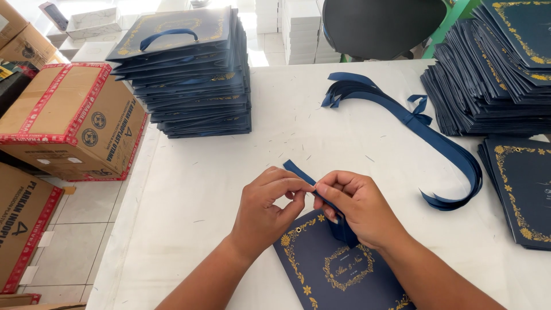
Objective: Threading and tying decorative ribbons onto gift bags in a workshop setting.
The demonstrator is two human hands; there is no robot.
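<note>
On the white-covered table point(189, 189), with taped cardboard boxes point(69, 115) on the tiled floor point(86, 212) beside it, the left hand point(267, 206) and right hand point(359, 206) both pinch fingers closed on a navy ribbon point(298, 171) above a navy gold-patterned bag point(338, 270) at the table's near edge.

Under the fingers point(298, 186), the middle of the ribbon point(295, 170) is covered, so its run cannot be followed. Below them, the bag point(327, 270) is cut off by the bottom edge. Far right of them, the stack point(493, 86) runs out of frame.
</note>
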